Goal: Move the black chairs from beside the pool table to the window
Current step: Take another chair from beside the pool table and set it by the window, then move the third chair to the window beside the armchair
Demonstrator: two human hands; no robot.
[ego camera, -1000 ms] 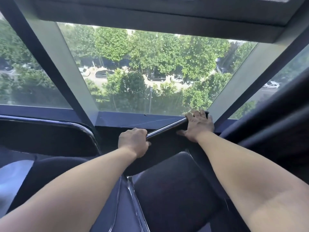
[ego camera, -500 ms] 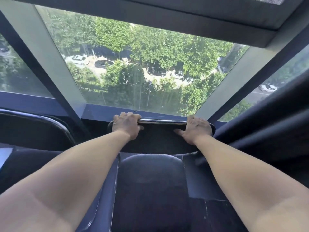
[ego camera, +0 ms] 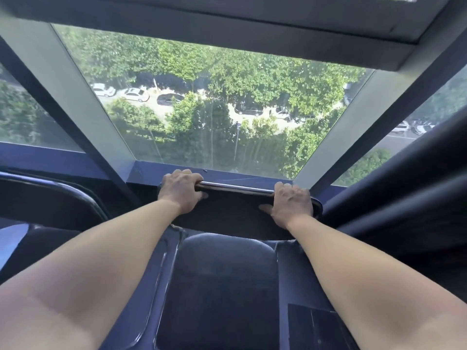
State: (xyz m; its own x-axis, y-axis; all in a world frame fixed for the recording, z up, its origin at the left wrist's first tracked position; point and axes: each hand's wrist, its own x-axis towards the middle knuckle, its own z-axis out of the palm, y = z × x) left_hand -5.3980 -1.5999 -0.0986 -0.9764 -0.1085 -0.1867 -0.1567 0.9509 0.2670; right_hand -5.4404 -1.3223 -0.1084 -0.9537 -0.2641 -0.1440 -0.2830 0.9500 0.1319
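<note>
A black chair [ego camera: 222, 281] with a padded seat and a chrome-edged backrest stands straight in front of me, its back against the window [ego camera: 214, 109] sill. My left hand [ego camera: 180, 189] grips the left end of the backrest's chrome top rail. My right hand [ego camera: 292, 204] holds the right end of the same rail, fingers over the top. A second black chair [ego camera: 48, 198] with a chrome frame stands to the left, also at the window.
The dark blue window sill [ego camera: 252, 176] runs just behind the chair back. Slanted window frames [ego camera: 83, 117] rise on both sides. A dark padded surface [ego camera: 404, 198] fills the right. Dark floor tiles [ego camera: 316, 327] show beside the seat.
The chair swung from an angle to square with the window and sits closer to the sill. My left hand shifted to the left end of the rail.
</note>
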